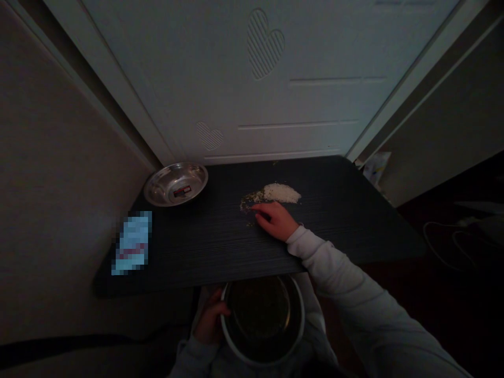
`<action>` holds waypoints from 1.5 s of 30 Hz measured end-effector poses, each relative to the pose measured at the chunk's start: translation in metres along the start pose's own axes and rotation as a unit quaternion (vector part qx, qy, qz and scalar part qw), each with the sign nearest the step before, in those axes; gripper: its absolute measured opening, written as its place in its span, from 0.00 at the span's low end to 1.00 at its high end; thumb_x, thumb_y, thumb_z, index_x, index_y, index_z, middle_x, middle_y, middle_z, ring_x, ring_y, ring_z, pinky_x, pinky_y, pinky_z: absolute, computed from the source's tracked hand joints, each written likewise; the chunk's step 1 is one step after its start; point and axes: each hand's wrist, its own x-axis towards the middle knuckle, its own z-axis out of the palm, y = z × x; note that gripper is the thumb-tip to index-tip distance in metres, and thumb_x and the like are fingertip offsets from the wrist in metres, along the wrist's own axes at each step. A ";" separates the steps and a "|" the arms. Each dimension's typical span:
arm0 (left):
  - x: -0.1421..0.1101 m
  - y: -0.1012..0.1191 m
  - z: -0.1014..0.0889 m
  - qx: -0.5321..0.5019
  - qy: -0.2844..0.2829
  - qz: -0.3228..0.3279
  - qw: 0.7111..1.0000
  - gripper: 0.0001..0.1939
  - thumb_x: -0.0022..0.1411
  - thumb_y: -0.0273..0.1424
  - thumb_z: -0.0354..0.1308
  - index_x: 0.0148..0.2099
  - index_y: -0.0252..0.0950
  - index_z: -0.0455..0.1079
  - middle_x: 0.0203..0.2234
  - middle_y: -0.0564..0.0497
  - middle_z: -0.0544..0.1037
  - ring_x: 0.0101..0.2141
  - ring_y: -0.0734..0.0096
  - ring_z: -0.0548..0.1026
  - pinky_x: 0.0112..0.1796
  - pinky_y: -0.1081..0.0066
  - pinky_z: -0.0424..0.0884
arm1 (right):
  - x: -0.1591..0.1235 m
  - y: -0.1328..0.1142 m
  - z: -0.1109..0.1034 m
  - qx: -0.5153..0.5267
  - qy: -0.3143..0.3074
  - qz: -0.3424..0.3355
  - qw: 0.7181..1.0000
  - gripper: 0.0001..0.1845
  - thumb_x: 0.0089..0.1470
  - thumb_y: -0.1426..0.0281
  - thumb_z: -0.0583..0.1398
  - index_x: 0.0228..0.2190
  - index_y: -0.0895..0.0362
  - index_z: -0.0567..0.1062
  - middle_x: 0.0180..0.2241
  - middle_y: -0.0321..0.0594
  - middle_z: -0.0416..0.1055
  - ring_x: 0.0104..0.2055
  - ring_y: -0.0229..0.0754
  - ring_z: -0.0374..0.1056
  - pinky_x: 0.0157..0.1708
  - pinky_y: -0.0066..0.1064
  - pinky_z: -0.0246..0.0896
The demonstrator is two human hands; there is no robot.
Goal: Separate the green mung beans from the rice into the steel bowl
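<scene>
On the dark table lies a mound of white rice-like grains (282, 192), with small dark greenish grains (254, 197) mixed in at its left end. My right hand (275, 220) rests just in front of this pile, index finger and thumb reaching left to the scattered grains, their tips slightly apart. Nothing shows between them. Below the table's front edge, a round metal bowl (296, 336) sits at my lap, its inside dark and its contents hard to make out. My left hand (212, 317) grips the bowl's left rim, thumb over the edge.
A shiny steel bowl (157, 193) with a label inside stands at the back left of the table (189, 247). A blurred light-blue packet (133, 241) lies at the left edge. Behind rises a white panel (323, 105) with heart patterns. A pale cable (437, 249) is at right.
</scene>
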 end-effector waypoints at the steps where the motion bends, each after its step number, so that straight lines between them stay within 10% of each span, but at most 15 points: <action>1: 0.000 0.000 0.000 -0.004 0.000 -0.003 1.000 0.18 0.28 0.18 0.48 0.25 0.36 0.72 0.17 0.54 0.75 0.25 0.66 0.71 0.23 0.71 0.60 | 0.000 -0.002 0.000 0.003 -0.003 -0.010 1.000 0.14 0.47 0.72 0.51 0.38 0.57 0.68 0.32 0.38 0.70 0.30 0.36 0.63 0.34 0.29 0.52; 19: -0.004 0.001 0.002 -0.003 -0.005 -0.011 1.000 0.20 0.30 0.17 0.47 0.27 0.36 0.72 0.17 0.55 0.75 0.25 0.66 0.72 0.26 0.69 0.63 | 0.002 -0.018 0.005 -0.061 -0.024 -0.075 0.995 0.14 0.49 0.73 0.49 0.40 0.55 0.67 0.29 0.39 0.68 0.33 0.38 0.60 0.35 0.32 0.46; 31: -0.006 0.001 -0.001 -0.002 0.006 -0.001 1.000 0.21 0.30 0.18 0.47 0.29 0.36 0.72 0.15 0.55 0.74 0.24 0.66 0.71 0.24 0.71 0.62 | -0.011 -0.004 -0.015 -0.006 0.094 0.010 0.995 0.13 0.49 0.72 0.50 0.38 0.57 0.67 0.31 0.39 0.69 0.33 0.39 0.62 0.37 0.33 0.53; 45: -0.009 0.004 0.003 -0.020 0.002 -0.001 1.000 0.19 0.28 0.18 0.48 0.26 0.36 0.71 0.16 0.55 0.74 0.24 0.67 0.71 0.22 0.72 0.60 | -0.016 -0.003 -0.010 -0.012 0.028 0.013 0.999 0.12 0.47 0.73 0.51 0.35 0.58 0.68 0.29 0.38 0.70 0.29 0.37 0.62 0.35 0.32 0.51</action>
